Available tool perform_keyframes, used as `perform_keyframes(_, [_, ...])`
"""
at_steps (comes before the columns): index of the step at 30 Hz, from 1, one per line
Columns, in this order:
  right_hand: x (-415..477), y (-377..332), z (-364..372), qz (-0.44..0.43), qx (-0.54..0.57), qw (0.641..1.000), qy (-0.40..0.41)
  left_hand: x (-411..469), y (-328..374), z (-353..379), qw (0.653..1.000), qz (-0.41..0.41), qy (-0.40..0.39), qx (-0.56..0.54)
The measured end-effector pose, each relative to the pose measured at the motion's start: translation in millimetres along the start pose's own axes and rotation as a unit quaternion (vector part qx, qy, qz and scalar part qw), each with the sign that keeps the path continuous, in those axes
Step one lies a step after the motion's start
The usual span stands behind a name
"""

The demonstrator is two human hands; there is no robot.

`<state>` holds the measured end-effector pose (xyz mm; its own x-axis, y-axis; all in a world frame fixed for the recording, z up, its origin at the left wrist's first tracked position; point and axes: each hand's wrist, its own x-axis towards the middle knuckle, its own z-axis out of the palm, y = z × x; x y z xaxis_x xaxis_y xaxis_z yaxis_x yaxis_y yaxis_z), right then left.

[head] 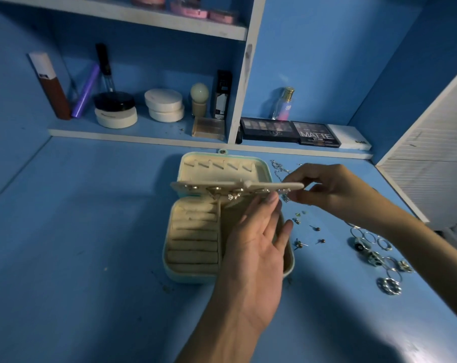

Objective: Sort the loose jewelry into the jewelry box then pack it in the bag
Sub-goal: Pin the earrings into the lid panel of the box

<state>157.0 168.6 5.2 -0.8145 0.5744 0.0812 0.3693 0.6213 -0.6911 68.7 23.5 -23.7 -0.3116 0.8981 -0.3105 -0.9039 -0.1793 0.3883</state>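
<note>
A person's hands work over an open jewelry box [175, 274] standing at the centre of a blue table [91, 231]. Its cream earring panel [238, 185] is raised level between lid and base, with several earrings pinned along it. The left hand [256, 247], reaching in from the bottom of the frame, has its fingers straight and close together, the tips touching the panel's near edge. The right hand [335, 189], entering from the right, has its thumb and forefinger pinched on the panel's right end, beside a small sparkling earring. Loose stud earrings [314, 227] lie on the table just right of the box, rings [379, 258] farther right and thin chains [279, 169] beside the lid. Eyeshadow palettes [316, 136] sit on the shelf behind the box.
</note>
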Motion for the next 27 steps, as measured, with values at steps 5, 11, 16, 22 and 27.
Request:
perform_keyframes(5, [5.5, -3.1, 3.9, 0.010, 0.030, 0.999, 0.034, 6.3, 7.3, 7.5, 1.000, -0.009, 0.014, -0.001])
perform_keyframes(11, [16.1, -3.6, 10.8, 0.042, 0.076, 0.993, 0.075, -2.4, 27.8, 5.1, 0.988, 0.093, 0.024, 0.125])
perform_keyframes(16, [25.7, 7.1, 15.8, 0.062, 0.103, 0.989, 0.083, 6.8, 78.0, -10.3, 0.792, 0.412, 0.076, 0.444])
perform_keyframes(22, [29.9, 11.2, 22.0, 0.082, 0.136, 0.983, 0.089, 44.4, 108.2, -47.0, 0.727, 0.286, 0.118, 0.613])
perform_keyframes(27, [29.0, 10.9, 20.3, 0.097, 0.165, 0.980, 0.061, 49.7, 110.2, -53.9, 0.710, 0.302, 0.112, 0.627])
